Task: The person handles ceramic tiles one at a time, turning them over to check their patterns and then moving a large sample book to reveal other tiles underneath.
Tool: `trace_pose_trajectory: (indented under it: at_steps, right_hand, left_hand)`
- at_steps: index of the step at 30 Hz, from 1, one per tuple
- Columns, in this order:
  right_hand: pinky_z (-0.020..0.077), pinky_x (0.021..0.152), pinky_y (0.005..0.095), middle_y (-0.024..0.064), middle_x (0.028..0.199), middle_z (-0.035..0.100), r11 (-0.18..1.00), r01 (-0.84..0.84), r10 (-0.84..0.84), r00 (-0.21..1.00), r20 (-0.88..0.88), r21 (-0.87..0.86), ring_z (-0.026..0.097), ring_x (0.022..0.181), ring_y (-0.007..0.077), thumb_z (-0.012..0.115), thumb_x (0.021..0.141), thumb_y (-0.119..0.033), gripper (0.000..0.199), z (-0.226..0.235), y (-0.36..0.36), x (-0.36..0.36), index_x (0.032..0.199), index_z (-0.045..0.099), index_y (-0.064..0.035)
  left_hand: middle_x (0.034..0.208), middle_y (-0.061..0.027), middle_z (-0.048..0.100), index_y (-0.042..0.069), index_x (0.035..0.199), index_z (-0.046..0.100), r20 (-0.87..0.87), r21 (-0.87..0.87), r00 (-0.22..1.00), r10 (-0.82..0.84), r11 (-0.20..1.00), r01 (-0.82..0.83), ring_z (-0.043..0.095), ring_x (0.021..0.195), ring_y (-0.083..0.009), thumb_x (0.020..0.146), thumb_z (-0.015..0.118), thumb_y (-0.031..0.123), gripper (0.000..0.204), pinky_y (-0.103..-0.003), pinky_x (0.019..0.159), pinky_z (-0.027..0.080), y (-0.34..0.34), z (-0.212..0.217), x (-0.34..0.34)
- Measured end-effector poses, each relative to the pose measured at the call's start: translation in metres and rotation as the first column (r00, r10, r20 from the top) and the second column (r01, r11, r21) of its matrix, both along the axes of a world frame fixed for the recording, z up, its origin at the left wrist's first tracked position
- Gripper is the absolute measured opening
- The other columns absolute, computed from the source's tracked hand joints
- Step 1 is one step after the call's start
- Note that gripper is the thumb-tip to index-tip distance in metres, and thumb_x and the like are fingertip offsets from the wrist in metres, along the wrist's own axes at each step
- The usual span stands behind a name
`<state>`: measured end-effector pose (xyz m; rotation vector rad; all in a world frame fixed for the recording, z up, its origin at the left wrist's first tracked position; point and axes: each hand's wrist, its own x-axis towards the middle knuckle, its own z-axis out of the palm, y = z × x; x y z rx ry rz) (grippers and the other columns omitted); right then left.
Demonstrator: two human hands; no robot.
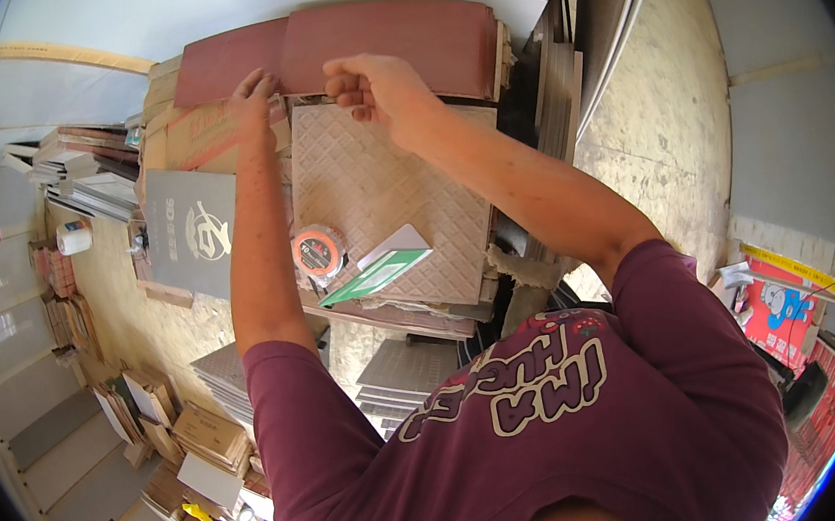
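Two reddish-brown panels (387,47) lie at the far side of the stack, one beside the other. My left hand (256,89) is over the near edge of the left panel (228,63), its fingers bent together; anything between them is too small to make out. Just past the near edge of the right panel, my right hand (376,92) is closed with fingers curled in, and what it may hold is hidden. Below both hands lies a beige tile (370,180) with a raised diamond pattern. On it rest a roll of tape (319,252) with an orange label and a green-and-white folded card (378,272).
A cardboard box (190,137) and a dark grey box (192,232) with a pale emblem are to the left. Stacked panels (87,172) stand farther left, by a white roll (75,237). Long dark boards (563,96) lean at the right. Cartons (208,436) sit lower left.
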<state>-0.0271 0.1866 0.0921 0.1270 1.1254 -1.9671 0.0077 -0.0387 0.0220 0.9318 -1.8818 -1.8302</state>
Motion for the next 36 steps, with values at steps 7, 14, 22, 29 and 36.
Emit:
trace_pose_trajectory:
  at_steps: [7,14,22,29,36]
  right_hand:
    - [0.0401,0.054,0.0228,0.0052,0.073,0.059,0.973,0.136,-0.16,0.98,-0.119,-0.185,0.051,0.059,0.0105,0.046,0.082,-0.017,0.022,0.044,-0.021,-0.013,0.093,0.058,-0.0021]
    - [0.0391,0.052,0.0224,0.006,0.069,0.059,0.955,0.234,-0.269,0.943,-0.198,-0.182,0.049,0.056,0.0095,0.048,0.081,-0.017,0.02,0.024,-0.025,-0.013,0.088,0.058,-0.0018]
    - [0.0379,0.052,0.022,0.0041,0.067,0.058,0.953,0.234,-0.277,0.929,-0.246,-0.19,0.048,0.056,0.0087,0.05,0.082,-0.02,0.02,0.02,-0.022,-0.023,0.085,0.061,-0.0033]
    - [0.0359,0.044,0.0205,0.0055,0.062,0.057,0.938,0.267,-0.314,0.926,-0.212,-0.223,0.046,0.049,0.008,0.051,0.08,-0.017,0.018,0.018,-0.024,-0.025,0.078,0.06,-0.0023]
    - [0.036,0.045,0.0212,0.0052,0.063,0.057,0.943,0.265,-0.31,0.918,-0.246,-0.2,0.047,0.05,0.0084,0.05,0.08,-0.019,0.019,0.014,-0.022,-0.026,0.081,0.06,-0.0026]
  left_hand:
    - [0.089,-0.0076,0.062,-0.003,0.108,0.054,0.072,-0.051,0.993,0.093,0.995,-0.089,0.06,0.072,-0.0139,0.076,0.06,0.007,0.034,-0.025,0.057,0.048,-0.036,-0.025,0.032]
    - [0.078,-0.0062,0.063,-0.002,0.096,0.057,0.123,-0.542,0.992,-0.008,0.837,0.074,0.059,0.061,-0.012,0.071,0.07,0.016,0.033,-0.025,0.055,0.047,-0.032,-0.042,0.012]
    - [0.077,-0.0086,0.062,0.0,0.094,0.055,0.211,-0.786,0.977,-0.035,0.588,0.191,0.059,0.064,-0.0191,0.067,0.073,0.019,0.038,-0.03,0.059,0.046,-0.023,-0.042,-0.003]
    - [0.072,-0.0085,0.062,0.001,0.089,0.055,0.19,-0.81,0.981,0.03,0.569,0.139,0.059,0.064,-0.0246,0.066,0.074,0.026,0.04,-0.034,0.06,0.047,-0.026,-0.038,-0.003]
    - [0.073,-0.0082,0.062,0.001,0.087,0.056,0.265,-0.789,0.96,0.086,0.592,0.165,0.061,0.068,-0.0237,0.063,0.075,0.034,0.045,-0.033,0.062,0.047,-0.024,-0.028,0.003]
